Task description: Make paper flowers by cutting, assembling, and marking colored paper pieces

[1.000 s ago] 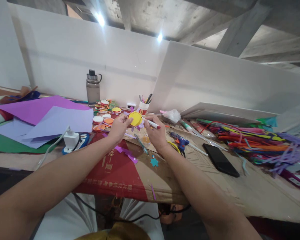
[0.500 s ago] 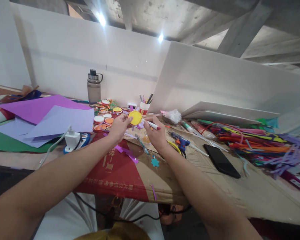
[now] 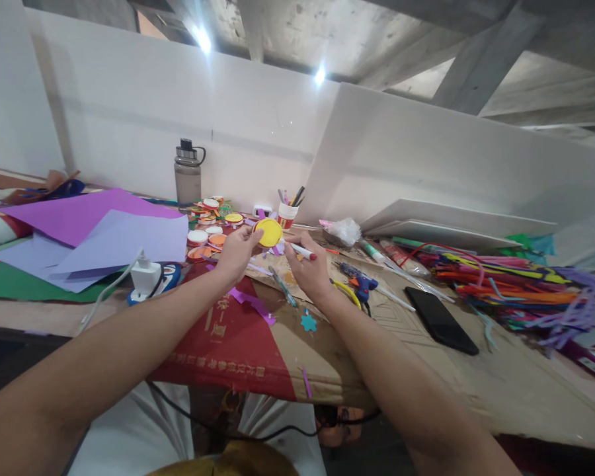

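Pinched in my left hand is a round yellow disc with a pale rim and purple paper strips sticking out around it. My right hand grips a white marker pen with a red end, its other end close to the disc's right edge. Whether the tip touches the disc I cannot tell. Below the hands lie a light-blue pen-like tool, purple paper scraps and a turquoise paper star. Left of my left hand are several round white and orange discs.
A water bottle and a paper cup of pens stand at the back. Purple sheets and a white plug lie left. Rightward are a blue glue gun, a black phone and colourful pipe cleaners.
Both hands stay almost in place, still holding the disc and the marker. The whole view has shifted very slightly.
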`<state>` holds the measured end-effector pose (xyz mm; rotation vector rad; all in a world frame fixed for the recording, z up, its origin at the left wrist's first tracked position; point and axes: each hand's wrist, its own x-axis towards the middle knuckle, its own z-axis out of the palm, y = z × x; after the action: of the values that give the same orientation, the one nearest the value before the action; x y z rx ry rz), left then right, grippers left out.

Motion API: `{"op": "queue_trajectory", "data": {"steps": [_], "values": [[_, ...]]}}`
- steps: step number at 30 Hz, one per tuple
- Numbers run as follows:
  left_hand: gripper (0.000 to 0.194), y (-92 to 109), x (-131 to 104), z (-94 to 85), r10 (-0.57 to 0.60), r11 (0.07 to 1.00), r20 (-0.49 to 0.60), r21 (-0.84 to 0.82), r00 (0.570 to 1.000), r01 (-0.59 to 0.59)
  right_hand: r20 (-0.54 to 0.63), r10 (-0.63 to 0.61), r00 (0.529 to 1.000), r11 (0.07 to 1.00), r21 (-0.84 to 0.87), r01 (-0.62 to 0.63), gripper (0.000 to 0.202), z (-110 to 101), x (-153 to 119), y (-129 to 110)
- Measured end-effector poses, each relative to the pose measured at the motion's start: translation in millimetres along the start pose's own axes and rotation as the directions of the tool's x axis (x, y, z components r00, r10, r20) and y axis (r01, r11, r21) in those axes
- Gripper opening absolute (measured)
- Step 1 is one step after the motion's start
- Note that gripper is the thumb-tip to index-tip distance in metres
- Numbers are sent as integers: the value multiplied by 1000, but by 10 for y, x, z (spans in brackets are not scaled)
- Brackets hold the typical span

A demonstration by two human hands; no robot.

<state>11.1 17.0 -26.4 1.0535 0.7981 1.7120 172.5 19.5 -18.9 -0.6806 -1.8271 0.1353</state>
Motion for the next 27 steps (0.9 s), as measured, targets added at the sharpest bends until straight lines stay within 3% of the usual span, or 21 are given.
{"op": "queue_trajectory", "data": {"steps": [27], "values": [[23,20,-28,58,-20,999,60,-24,998,21,54,-36,998,999,-27,38,12,35,-26,-42]]}}
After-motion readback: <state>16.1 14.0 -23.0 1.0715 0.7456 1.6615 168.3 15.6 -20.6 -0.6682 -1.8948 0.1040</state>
